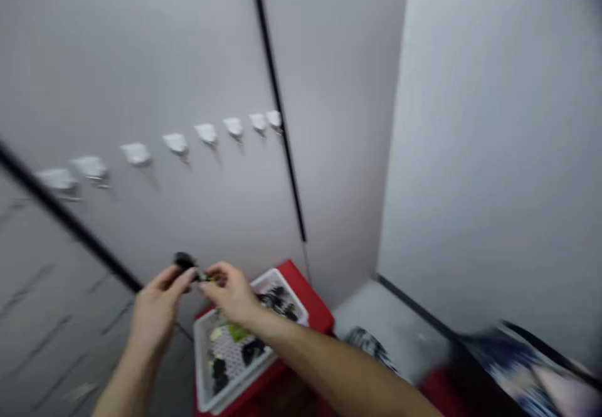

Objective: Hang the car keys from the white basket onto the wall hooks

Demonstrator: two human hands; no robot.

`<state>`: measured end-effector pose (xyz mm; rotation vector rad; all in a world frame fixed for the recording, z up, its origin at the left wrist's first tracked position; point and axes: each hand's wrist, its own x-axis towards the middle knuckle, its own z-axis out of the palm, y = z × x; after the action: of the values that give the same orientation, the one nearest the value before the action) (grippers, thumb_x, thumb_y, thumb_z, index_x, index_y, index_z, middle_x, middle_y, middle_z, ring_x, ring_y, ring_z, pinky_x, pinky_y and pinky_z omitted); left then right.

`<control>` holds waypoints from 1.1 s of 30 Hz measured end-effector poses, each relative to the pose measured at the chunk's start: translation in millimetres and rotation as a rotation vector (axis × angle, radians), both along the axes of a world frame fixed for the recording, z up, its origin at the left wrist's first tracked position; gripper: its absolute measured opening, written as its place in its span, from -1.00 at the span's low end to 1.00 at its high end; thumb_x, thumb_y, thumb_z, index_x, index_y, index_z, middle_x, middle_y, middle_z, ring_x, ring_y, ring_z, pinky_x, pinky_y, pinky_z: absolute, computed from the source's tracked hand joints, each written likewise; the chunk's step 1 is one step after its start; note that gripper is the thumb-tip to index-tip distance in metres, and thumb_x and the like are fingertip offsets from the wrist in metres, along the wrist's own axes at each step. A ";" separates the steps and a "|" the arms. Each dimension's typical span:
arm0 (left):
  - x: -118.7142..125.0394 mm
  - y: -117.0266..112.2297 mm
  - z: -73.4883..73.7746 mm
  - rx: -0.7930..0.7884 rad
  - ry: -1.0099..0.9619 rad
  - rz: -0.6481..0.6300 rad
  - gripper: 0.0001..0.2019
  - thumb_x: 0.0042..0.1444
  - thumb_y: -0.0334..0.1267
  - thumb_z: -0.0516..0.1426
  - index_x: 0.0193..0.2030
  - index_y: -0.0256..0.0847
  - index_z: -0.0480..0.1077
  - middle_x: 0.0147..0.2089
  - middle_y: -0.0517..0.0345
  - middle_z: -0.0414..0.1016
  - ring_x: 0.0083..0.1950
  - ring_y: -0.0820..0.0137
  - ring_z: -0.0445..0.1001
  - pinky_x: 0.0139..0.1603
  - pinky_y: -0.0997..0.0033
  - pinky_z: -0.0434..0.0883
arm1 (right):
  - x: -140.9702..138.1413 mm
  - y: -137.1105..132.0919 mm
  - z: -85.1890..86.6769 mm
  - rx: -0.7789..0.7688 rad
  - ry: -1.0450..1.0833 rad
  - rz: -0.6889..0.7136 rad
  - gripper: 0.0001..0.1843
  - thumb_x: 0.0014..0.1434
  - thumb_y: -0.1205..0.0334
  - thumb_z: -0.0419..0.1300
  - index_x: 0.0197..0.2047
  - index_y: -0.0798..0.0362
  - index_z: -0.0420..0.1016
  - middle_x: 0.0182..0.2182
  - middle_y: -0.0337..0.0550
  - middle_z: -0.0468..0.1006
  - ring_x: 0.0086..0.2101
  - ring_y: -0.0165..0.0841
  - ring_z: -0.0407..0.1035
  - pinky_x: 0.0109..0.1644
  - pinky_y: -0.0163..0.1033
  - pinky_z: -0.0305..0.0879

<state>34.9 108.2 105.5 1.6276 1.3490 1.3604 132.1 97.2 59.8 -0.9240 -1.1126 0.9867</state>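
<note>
Left hand (157,307) pinches black item (183,259) (blurred) | right hand (235,295) pinches its other end | white basket (201,362) sits below.

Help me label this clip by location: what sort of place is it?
Probably an indoor storage or work corner: white hooks line a panelled wall, and a white plastic basket of small items sits on a red stand.

Eight white hooks (205,133) and two black strips (270,59) mark one wall above one white basket (200,354), one red stand (308,298) and two bare hands, one left (157,304), one right (235,298), sharing one small dark item (184,259).
</note>
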 end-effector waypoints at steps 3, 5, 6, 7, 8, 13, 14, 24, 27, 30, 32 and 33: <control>-5.0 4.9 34.3 0.045 -0.093 -0.039 -0.69 -0.38 -0.14 0.10 -0.44 -0.29 0.35 -0.51 0.19 0.38 -0.52 0.54 0.25 -0.55 0.57 0.18 | -9.4 12.4 35.6 0.062 -0.009 0.020 -0.84 -0.21 0.27 0.06 -0.46 0.13 0.28 -0.65 -0.33 0.28 -0.64 -0.59 0.11 -0.56 -0.45 0.05; -15.7 11.8 53.2 0.072 -0.165 -0.049 -0.70 -0.36 -0.14 0.09 -0.45 -0.31 0.34 -0.51 0.18 0.36 -0.52 0.55 0.24 -0.55 0.59 0.17 | -18.3 20.7 59.7 0.111 0.021 0.070 -0.86 -0.19 0.26 0.04 -0.48 0.14 0.27 -0.66 -0.32 0.28 -0.64 -0.58 0.13 -0.56 -0.44 0.06; -22.3 14.9 61.4 0.085 -0.199 -0.051 -0.70 -0.36 -0.14 0.10 -0.46 -0.31 0.34 -0.51 0.18 0.36 -0.52 0.56 0.23 -0.55 0.59 0.16 | -23.2 23.9 70.8 0.132 0.043 0.097 -0.85 -0.19 0.26 0.03 -0.48 0.15 0.26 -0.65 -0.31 0.28 -0.64 -0.58 0.15 -0.55 -0.44 0.07; -29.0 17.5 69.0 0.099 -0.231 -0.051 -0.71 -0.35 -0.15 0.10 -0.46 -0.31 0.34 -0.51 0.19 0.35 -0.52 0.57 0.23 -0.55 0.60 0.16 | -28.3 26.4 81.1 0.144 0.065 0.120 -0.85 -0.18 0.25 0.03 -0.48 0.15 0.26 -0.64 -0.31 0.29 -0.63 -0.58 0.17 -0.54 -0.44 0.09; -35.6 19.7 76.0 0.113 -0.259 -0.049 -0.71 -0.36 -0.15 0.10 -0.47 -0.31 0.33 -0.51 0.19 0.34 -0.52 0.58 0.23 -0.56 0.60 0.15 | -33.5 28.7 90.5 0.147 0.085 0.138 -0.84 -0.18 0.23 0.03 -0.48 0.15 0.26 -0.63 -0.30 0.30 -0.63 -0.58 0.19 -0.54 -0.44 0.10; -63.9 31.7 106.7 0.148 -0.364 0.012 -0.67 -0.44 -0.16 0.14 -0.48 -0.33 0.32 -0.51 0.18 0.34 -0.56 0.61 0.23 -0.57 0.61 0.13 | -63.5 44.8 124.8 0.118 0.120 0.193 -0.82 -0.17 0.20 0.02 -0.47 0.13 0.23 -0.63 -0.31 0.32 -0.65 -0.56 0.24 -0.58 -0.44 0.11; -68.7 34.9 111.7 0.146 -0.373 0.029 -0.67 -0.45 -0.15 0.14 -0.49 -0.33 0.32 -0.52 0.18 0.34 -0.57 0.61 0.23 -0.57 0.60 0.13 | -70.2 49.5 129.3 0.126 0.109 0.199 -0.83 -0.17 0.20 0.02 -0.47 0.13 0.23 -0.64 -0.31 0.32 -0.65 -0.56 0.24 -0.59 -0.44 0.11; -84.7 65.8 128.0 0.081 -0.206 0.213 -0.79 -0.41 -0.21 0.10 -0.60 -0.32 0.27 -0.71 0.28 0.24 -0.66 0.59 0.19 -0.62 0.57 0.10 | -107.2 94.1 134.4 0.077 -0.079 0.033 -0.84 -0.15 0.24 -0.01 -0.49 0.14 0.29 -0.63 -0.26 0.35 -0.66 -0.54 0.23 -0.59 -0.43 0.13; -82.9 68.7 123.4 0.030 -0.148 0.253 -0.84 -0.38 -0.25 0.09 -0.63 -0.32 0.27 -0.74 0.28 0.22 -0.68 0.58 0.19 -0.63 0.56 0.10 | -109.3 100.8 126.0 0.055 -0.211 -0.014 -0.82 -0.15 0.23 -0.01 -0.47 0.15 0.32 -0.66 -0.24 0.36 -0.64 -0.51 0.24 -0.55 -0.40 0.14; -84.9 67.4 117.6 0.008 -0.116 0.250 -0.86 -0.35 -0.26 0.07 -0.62 -0.32 0.29 -0.69 0.23 0.28 -0.67 0.57 0.21 -0.64 0.56 0.11 | -109.1 100.8 120.6 0.089 -0.327 -0.053 -0.80 -0.15 0.23 0.00 -0.43 0.14 0.34 -0.59 -0.19 0.41 -0.56 -0.48 0.26 -0.47 -0.37 0.16; -88.6 63.6 110.6 0.014 -0.105 0.259 -0.84 -0.33 -0.27 0.06 -0.57 -0.33 0.31 -0.63 0.19 0.33 -0.65 0.56 0.24 -0.63 0.56 0.13 | -103.2 96.3 116.1 0.124 -0.380 -0.090 -0.79 -0.15 0.23 0.00 -0.42 0.13 0.35 -0.50 -0.16 0.42 -0.48 -0.46 0.27 -0.39 -0.35 0.17; -90.5 60.8 105.1 0.030 -0.107 0.275 -0.82 -0.33 -0.27 0.06 -0.54 -0.33 0.32 -0.59 0.17 0.35 -0.63 0.56 0.26 -0.62 0.57 0.14 | -97.4 92.7 112.0 0.142 -0.402 -0.103 -0.78 -0.14 0.23 0.00 -0.41 0.13 0.35 -0.47 -0.15 0.42 -0.45 -0.45 0.27 -0.35 -0.34 0.16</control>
<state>-55.7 169.0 210.6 1.4038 1.5368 1.6086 34.8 190.0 171.9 -1.0792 -1.4354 0.6423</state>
